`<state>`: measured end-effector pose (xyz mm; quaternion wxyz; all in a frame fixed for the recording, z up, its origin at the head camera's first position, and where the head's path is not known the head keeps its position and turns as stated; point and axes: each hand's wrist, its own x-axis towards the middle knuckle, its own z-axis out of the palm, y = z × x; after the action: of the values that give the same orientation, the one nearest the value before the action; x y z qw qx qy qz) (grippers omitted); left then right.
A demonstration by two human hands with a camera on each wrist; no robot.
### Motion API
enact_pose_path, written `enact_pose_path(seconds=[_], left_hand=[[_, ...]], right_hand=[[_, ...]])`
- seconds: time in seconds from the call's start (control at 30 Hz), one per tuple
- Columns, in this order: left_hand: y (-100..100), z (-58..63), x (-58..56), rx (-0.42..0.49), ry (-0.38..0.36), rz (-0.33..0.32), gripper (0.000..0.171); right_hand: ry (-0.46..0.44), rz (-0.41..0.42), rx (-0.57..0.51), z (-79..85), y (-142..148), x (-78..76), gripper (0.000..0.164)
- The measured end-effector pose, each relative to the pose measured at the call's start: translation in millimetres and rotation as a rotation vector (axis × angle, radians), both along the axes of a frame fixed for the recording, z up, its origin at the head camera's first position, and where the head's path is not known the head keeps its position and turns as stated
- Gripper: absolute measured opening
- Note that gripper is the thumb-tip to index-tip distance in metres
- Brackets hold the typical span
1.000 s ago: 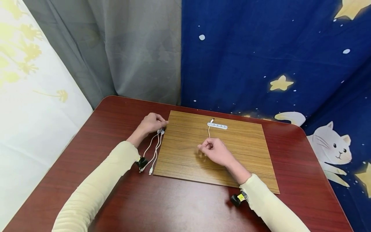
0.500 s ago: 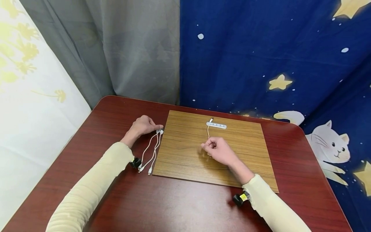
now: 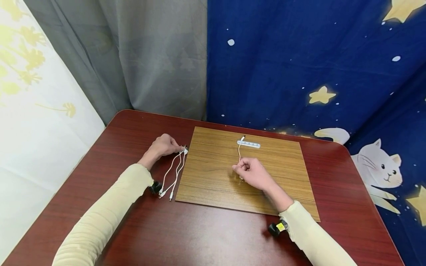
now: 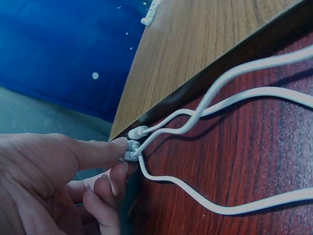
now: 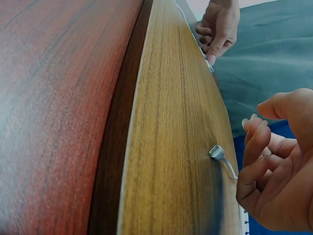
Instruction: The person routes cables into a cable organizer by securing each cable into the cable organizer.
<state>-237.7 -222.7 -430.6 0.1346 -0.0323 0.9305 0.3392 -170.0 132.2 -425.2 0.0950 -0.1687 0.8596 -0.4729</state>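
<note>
Several white charging cables (image 3: pixel 165 173) lie on the table along the board's left edge. At their far ends my left hand (image 3: pixel 164 145) pinches a cable plug (image 4: pixel 130 155) between thumb and finger; another plug (image 4: pixel 139 132) sits just beside the fingertips. Over the middle of the wood-grain board (image 3: pixel 206 166) hovers my right hand (image 3: pixel 253 173), fingers loosely curled and thumb apart, holding nothing. Below it, a white cable's USB plug (image 5: pixel 215 152) shows in the right wrist view. That cable (image 3: pixel 239 149) runs up to a white slotted cable clip (image 3: pixel 250 144) near the board's far edge.
The board lies on a dark red table (image 3: pixel 213 240). Behind the table hang a grey curtain (image 3: pixel 163 66) and a blue star-print curtain (image 3: pixel 266 74). White fabric (image 3: pixel 50 147) borders the left side.
My left hand has moved from the board's left edge slightly left and nearer, onto the cable plugs. The right hand has shifted a little to the right.
</note>
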Motion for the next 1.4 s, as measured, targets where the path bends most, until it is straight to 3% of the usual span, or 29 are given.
enact_pose_path(seconds=[0.3, 0.5, 0.9, 1.4], left_hand=[[-6, -4.4, 0.1, 0.168, 0.009, -0.014, 0.020], [-8, 1.2, 2.7, 0.264, -0.017, -0.006, 0.028], [-4, 31.2, 7.1, 0.257, 0.009, 0.002, 0.025], [0, 76.8, 17.2, 0.261, 0.083, -0.037, 0.028]], right_hand=[[0.017, 0.014, 0.008, -3.0, 3, -1.2, 0.024], [0.020, 0.022, 0.004, -5.1, 4, -2.4, 0.023], [-0.079, 0.038, -0.052, -0.4, 2, -2.4, 0.010], [-0.044, 0.119, -0.038, 1.5, -13, -2.9, 0.014]])
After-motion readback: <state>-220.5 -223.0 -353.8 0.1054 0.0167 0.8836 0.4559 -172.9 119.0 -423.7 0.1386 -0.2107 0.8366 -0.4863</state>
